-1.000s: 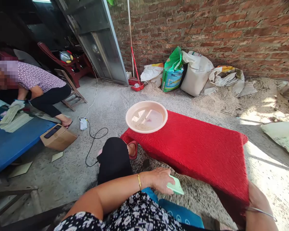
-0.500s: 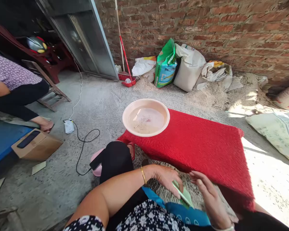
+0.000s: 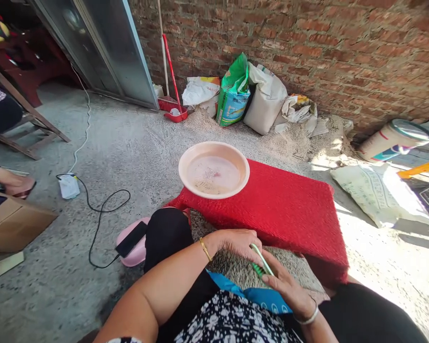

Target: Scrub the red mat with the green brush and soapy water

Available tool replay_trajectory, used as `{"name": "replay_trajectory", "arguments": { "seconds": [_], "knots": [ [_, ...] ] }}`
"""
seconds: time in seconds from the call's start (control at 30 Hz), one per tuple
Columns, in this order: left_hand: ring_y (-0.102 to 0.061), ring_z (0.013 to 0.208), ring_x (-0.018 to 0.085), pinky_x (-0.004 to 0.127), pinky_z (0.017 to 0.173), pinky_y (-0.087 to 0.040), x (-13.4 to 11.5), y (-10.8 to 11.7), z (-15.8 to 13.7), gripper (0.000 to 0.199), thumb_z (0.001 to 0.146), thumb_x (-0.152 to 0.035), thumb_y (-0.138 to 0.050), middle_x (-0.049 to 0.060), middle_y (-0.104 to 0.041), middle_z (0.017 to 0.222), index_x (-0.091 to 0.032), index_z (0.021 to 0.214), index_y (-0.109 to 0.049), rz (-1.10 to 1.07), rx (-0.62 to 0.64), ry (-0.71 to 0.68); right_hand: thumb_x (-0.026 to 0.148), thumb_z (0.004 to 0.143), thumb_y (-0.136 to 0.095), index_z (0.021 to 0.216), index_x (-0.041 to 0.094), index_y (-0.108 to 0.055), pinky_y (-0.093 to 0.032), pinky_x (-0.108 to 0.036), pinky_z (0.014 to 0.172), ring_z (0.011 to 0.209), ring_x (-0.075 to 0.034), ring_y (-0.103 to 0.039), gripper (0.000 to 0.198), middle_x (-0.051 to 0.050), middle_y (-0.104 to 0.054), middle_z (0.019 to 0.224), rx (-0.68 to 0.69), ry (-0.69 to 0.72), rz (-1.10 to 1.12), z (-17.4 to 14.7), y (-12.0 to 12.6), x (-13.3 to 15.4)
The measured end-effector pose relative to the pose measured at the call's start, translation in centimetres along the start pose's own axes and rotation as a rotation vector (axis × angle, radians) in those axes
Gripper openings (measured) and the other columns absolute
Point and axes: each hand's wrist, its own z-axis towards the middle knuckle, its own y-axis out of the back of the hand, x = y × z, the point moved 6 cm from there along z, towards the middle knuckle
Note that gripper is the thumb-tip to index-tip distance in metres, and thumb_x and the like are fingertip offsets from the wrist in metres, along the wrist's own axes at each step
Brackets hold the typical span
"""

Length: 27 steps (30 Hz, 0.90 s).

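Observation:
Over my lap, my left hand (image 3: 238,242) is closed round a light green brush (image 3: 262,262) with darker green bristles facing down toward me. At the brush's lower right end is my right hand (image 3: 284,283), its thumb and fingers on either side of that end. Beyond the hands lies a red fleecy cover (image 3: 286,205) over a low bench. On its left end stands a pale pink basin (image 3: 184,178) holding shallow water with dark specks at the bottom.
A black phone (image 3: 131,239) on a cable lies on a pink stool (image 3: 136,257) by my left knee. A power strip (image 3: 69,186) is on the floor. Sacks (image 3: 266,102) and a red dustpan (image 3: 176,115) stand along the brick wall. Another person's foot (image 3: 17,183) shows at left.
My right hand has come in from the right to the end of the brush. The brush has turned so its bristles show. The view has swung to the right.

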Motion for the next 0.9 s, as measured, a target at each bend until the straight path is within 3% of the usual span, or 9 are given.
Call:
{"name": "replay_trajectory", "arguments": {
  "seconds": [0.2,0.33,0.4,0.5,0.6,0.77,0.9],
  "knots": [
    [-0.056,0.084,0.012,0.023,0.076,-0.045,-0.9,1.1,-1.3,0.028,0.076,-0.044,-0.070,-0.002,-0.053,0.088,-0.020,0.090,-0.065,-0.074,-0.050,-0.050,0.043,0.072,-0.061,0.125,0.035,-0.062,-0.031,-0.048,0.109,0.130,-0.030,-0.045,0.054,-0.001,-0.058,0.134,0.023,0.051,0.085,0.2,-0.4,1.4],
    [-0.057,0.092,0.015,0.025,0.083,-0.046,-1.1,3.3,-3.1,0.047,0.076,-0.037,-0.070,0.001,-0.053,0.101,-0.023,0.119,-0.058,0.040,-0.174,-0.069,0.039,0.071,-0.064,0.122,0.027,-0.064,-0.035,-0.047,0.105,0.121,-0.031,-0.052,0.052,-0.005,-0.062,0.127,-0.026,0.026,0.023,0.2,0.4,2.3],
    [-0.057,0.101,0.019,0.030,0.090,-0.046,-0.4,4.8,-4.3,0.057,0.078,-0.037,-0.068,0.004,-0.054,0.110,-0.024,0.131,-0.051,0.152,-0.303,0.023,0.041,0.074,-0.064,0.123,0.023,-0.063,-0.040,-0.046,0.099,0.115,-0.031,-0.055,0.053,-0.007,-0.064,0.123,-0.149,0.009,-0.052,0.5,1.7,2.6],
    [-0.052,0.118,0.027,0.041,0.100,-0.042,1.3,6.1,-5.6,0.054,0.079,-0.028,-0.064,0.011,-0.053,0.124,-0.022,0.131,-0.051,0.388,-0.461,0.253,0.048,0.073,-0.066,0.121,0.023,-0.063,-0.046,-0.042,0.091,0.104,-0.029,-0.059,0.055,-0.007,-0.067,0.113,-0.419,0.029,-0.293,1.5,3.4,3.5],
    [-0.039,0.134,0.032,0.049,0.109,-0.032,3.1,5.7,-5.9,0.053,0.079,-0.014,-0.058,0.017,-0.045,0.141,-0.018,0.132,-0.050,0.559,-0.506,0.464,0.049,0.073,-0.064,0.116,0.023,-0.066,-0.048,-0.040,0.087,0.096,-0.027,-0.060,0.051,-0.008,-0.065,0.102,-0.589,0.128,-0.626,3.8,2.5,4.9],
    [-0.030,0.141,0.031,0.053,0.112,-0.024,5.4,4.6,-5.5,0.056,0.086,-0.005,-0.038,0.019,-0.034,0.151,-0.015,0.140,-0.043,0.693,-0.485,0.615,0.041,0.081,-0.057,0.124,0.021,-0.061,-0.050,-0.037,0.075,0.089,-0.026,-0.060,0.047,-0.013,-0.057,0.104,-0.616,0.156,-1.032,8.4,-1.3,5.4],
    [-0.031,0.139,0.033,0.055,0.110,-0.027,5.9,4.6,-5.1,0.059,0.084,-0.006,-0.041,0.020,-0.034,0.151,-0.016,0.142,-0.041,0.709,-0.477,0.645,0.040,0.084,-0.056,0.127,0.025,-0.058,-0.050,-0.035,0.074,0.089,-0.024,-0.060,0.046,-0.011,-0.056,0.106,-0.642,0.140,-1.131,7.9,-0.3,4.4]
  ]
}}
